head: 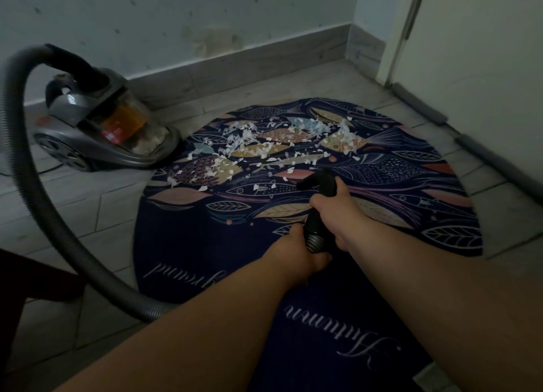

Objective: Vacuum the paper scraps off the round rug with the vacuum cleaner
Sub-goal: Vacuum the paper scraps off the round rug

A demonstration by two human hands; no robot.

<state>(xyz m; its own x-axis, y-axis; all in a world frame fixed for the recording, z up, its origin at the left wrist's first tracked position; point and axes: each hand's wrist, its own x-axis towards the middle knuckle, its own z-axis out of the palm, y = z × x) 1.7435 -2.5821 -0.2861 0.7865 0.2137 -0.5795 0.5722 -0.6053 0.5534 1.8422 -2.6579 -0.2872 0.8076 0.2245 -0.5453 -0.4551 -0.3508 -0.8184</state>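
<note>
Grey wood-grain floor tiles fill a dim corner of the room. At the far side they meet a pale, speckled wall with a grey skirting board along its foot. On the far right stands a white door, and a grey foam draught tube lies along its bottom edge. At the near left edge shows part of a dark red piece of furniture.

A dark navy round rug lies flat on the tiles in the middle. It is printed with fish and leaves in tan, pink and pale blue, with white script lettering on its near part. White torn paper scraps are strewn over the far half of the rug, thickest at the far centre and thinning toward the left.

A grey canister vacuum cleaner with a clear amber dust bin sits on the tiles at the far left, its front just beside the rug's edge. Its grey ribbed hose rises from the top of the body, loops out to the left and sweeps down across the near-left floor toward the hands.

Two bare forearms reach in from the near side. The left hand has its grip closed round the ribbed end of the hose, where it joins a black plastic handle. The right hand, just beyond it, has its grip wrapped round the handle. The handle's far end points at the near fringe of the scraps, over the rug's middle. Whether it touches the rug cannot be told.
</note>
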